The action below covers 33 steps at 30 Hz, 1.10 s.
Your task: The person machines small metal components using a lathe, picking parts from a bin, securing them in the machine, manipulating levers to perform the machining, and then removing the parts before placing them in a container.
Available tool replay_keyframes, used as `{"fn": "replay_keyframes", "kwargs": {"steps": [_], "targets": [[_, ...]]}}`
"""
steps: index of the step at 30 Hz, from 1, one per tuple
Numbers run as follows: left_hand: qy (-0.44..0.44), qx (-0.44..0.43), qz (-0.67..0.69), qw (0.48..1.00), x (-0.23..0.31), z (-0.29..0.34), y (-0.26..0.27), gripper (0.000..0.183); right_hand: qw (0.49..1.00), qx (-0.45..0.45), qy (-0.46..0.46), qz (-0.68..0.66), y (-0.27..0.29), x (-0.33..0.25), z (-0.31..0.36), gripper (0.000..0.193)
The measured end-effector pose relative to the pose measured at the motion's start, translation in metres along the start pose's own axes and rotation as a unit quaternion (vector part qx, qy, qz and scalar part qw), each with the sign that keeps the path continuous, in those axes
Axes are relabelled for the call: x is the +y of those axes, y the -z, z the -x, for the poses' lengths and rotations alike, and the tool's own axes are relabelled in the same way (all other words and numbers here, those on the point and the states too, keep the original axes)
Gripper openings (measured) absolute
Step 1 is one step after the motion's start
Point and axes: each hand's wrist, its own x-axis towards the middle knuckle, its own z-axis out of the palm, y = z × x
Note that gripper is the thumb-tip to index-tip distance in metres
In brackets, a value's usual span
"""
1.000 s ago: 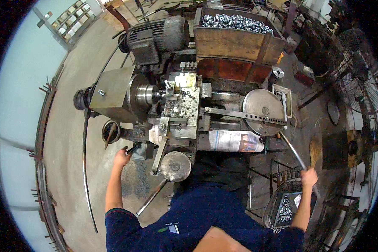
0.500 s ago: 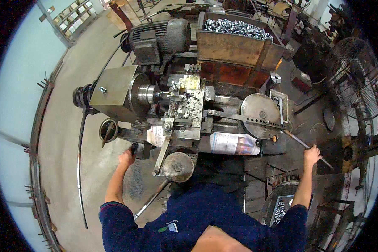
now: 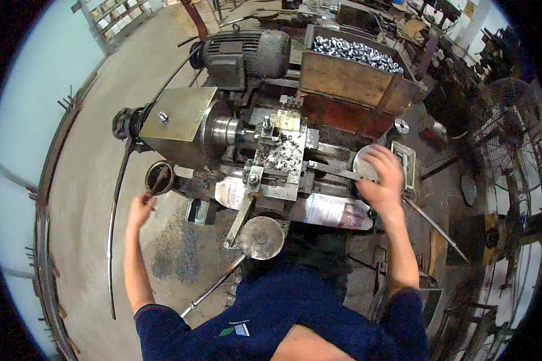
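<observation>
My left hand (image 3: 141, 210) is at the left, its fingers closed around the lower end of a brown stick-like handle (image 3: 156, 185). The stick leans out of a round dark pot (image 3: 170, 180); what its other end looks like is hidden in the pot. My right hand (image 3: 382, 177), slightly blurred, is over the right round metal disc (image 3: 362, 161) of a lathe, fingers stretched out and holding nothing visible. Beside it lies a flat metal bar (image 3: 331, 171). The lathe's chuck (image 3: 226, 130) faces the tool carriage (image 3: 280, 150), which is strewn with dark chips.
A second disc (image 3: 262, 237) with a long lever (image 3: 214, 287) juts toward me. A rod (image 3: 436, 230) slopes out at the right. Behind stand a motor (image 3: 247, 54) and a metal bin (image 3: 355, 78) of small shiny parts. A caged fan (image 3: 504, 120) is at far right.
My left hand has left the dark knob by the lathe and gone to the stick in the pot. My right hand has let go of the rod and moved left over the disc.
</observation>
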Motion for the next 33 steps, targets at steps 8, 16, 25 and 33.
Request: {"fn": "replay_keyframes", "kwargs": {"steps": [8, 16, 25, 33], "targets": [[0.095, 0.263, -0.198, 0.94, -0.015, 0.044, 0.111, 0.038, 0.92, -0.293, 0.195, 0.175, -0.146, -0.124, -0.131, 0.036], [0.092, 0.206, -0.283, 0.932, 0.06, 0.087, 0.015, 0.046, 0.91, -0.334, 0.165, 0.185, -0.183, -0.121, -0.131, 0.024], [0.144, 0.048, 0.144, 0.978, 0.022, 0.049, 0.037, 0.02, 0.969, -0.136, 0.141, 0.15, -0.077, -0.06, -0.161, 0.024], [0.088, 0.057, 0.226, 0.969, -0.006, 0.031, 0.027, 0.02, 0.938, -0.019, -0.092, 0.334, 0.004, 0.071, -0.213, 0.04]]}}
